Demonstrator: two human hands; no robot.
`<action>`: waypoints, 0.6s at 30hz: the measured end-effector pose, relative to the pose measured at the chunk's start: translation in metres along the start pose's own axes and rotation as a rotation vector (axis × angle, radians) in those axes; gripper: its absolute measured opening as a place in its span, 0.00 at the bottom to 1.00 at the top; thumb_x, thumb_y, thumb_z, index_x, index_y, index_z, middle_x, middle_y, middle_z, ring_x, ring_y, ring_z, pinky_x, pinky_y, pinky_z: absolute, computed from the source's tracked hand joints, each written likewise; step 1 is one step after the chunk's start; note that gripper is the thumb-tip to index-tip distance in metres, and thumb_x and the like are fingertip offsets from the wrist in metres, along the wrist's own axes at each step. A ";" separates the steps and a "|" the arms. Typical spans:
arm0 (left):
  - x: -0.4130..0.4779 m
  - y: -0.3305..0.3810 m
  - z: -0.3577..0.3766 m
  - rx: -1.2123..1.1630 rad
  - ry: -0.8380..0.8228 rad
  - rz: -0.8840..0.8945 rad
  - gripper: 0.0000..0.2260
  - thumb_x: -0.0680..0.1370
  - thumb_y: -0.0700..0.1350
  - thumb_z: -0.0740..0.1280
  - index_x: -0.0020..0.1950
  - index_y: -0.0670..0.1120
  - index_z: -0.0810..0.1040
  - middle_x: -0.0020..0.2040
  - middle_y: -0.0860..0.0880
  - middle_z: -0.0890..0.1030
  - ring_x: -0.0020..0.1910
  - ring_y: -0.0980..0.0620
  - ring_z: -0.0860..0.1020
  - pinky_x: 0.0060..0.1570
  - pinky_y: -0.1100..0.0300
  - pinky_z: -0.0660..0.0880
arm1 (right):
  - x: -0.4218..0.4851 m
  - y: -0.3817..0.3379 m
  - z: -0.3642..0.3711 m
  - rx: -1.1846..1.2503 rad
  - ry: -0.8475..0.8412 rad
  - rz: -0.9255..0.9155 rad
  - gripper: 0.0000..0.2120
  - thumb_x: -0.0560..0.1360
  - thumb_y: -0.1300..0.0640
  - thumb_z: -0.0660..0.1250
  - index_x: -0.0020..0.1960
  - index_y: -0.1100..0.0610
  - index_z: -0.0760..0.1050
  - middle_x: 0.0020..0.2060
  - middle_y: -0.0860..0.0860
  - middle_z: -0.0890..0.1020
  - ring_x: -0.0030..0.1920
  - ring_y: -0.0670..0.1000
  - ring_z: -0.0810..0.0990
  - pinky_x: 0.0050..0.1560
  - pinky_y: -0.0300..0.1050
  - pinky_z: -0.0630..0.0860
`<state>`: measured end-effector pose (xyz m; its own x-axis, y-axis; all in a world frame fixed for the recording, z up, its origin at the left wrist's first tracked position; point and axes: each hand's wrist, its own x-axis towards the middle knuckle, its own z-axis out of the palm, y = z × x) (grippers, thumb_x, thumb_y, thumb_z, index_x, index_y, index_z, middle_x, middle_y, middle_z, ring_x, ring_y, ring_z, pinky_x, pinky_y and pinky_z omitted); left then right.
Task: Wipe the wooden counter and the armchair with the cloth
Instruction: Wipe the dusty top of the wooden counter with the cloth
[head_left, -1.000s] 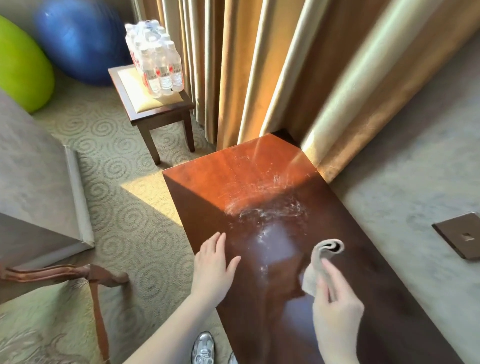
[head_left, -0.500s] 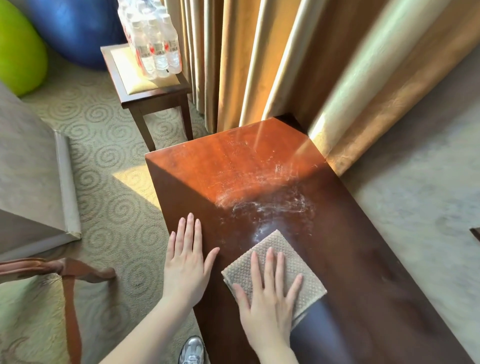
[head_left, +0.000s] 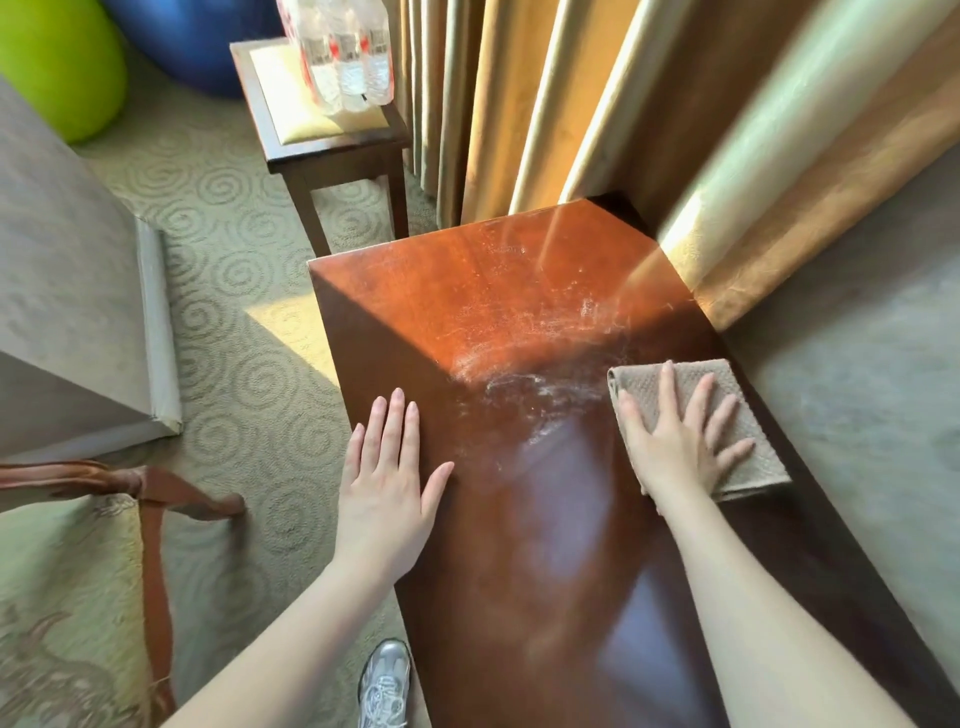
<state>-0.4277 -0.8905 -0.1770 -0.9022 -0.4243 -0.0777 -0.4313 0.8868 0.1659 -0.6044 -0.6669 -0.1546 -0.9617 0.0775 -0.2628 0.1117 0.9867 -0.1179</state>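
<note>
Head view: my right hand (head_left: 680, 441) presses flat on the cloth (head_left: 727, 415) at the wooden surface (head_left: 493, 312) wall edge, left hand (head_left: 387, 467) spread empty beside it, dusty streaks uncleared, armchair (head_left: 150, 499) apparently untouched, wiping barely begun.

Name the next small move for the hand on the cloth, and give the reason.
Probably slide the right hand, pressed flat on the cloth, leftward and away across the wooden counter. The cloth sits at the wall-side edge, while the whitish dusty smears lie just beside it, unwiped.
</note>
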 end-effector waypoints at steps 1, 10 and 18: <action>0.000 0.000 0.001 -0.007 0.006 -0.002 0.33 0.78 0.62 0.42 0.77 0.43 0.52 0.79 0.46 0.53 0.78 0.48 0.49 0.74 0.52 0.46 | 0.003 -0.011 -0.001 -0.001 0.001 0.010 0.36 0.72 0.27 0.39 0.77 0.40 0.42 0.79 0.53 0.43 0.77 0.59 0.36 0.71 0.72 0.39; 0.001 -0.002 -0.009 -0.280 0.043 -0.029 0.31 0.78 0.62 0.43 0.77 0.48 0.55 0.78 0.52 0.54 0.77 0.57 0.47 0.73 0.62 0.40 | -0.148 -0.041 0.061 -0.147 -0.010 -1.000 0.32 0.75 0.29 0.49 0.76 0.39 0.56 0.79 0.48 0.56 0.78 0.60 0.48 0.69 0.71 0.51; 0.000 -0.006 -0.017 -0.217 -0.013 0.011 0.34 0.76 0.66 0.38 0.76 0.49 0.58 0.78 0.53 0.55 0.77 0.56 0.49 0.72 0.58 0.46 | 0.024 0.017 -0.003 -0.101 0.059 -0.177 0.37 0.69 0.26 0.36 0.76 0.38 0.40 0.79 0.49 0.41 0.78 0.56 0.37 0.72 0.70 0.39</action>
<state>-0.4253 -0.8987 -0.1610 -0.9074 -0.4111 -0.0874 -0.4123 0.8305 0.3746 -0.6268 -0.6478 -0.1601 -0.9774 -0.0931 -0.1896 -0.0830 0.9947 -0.0603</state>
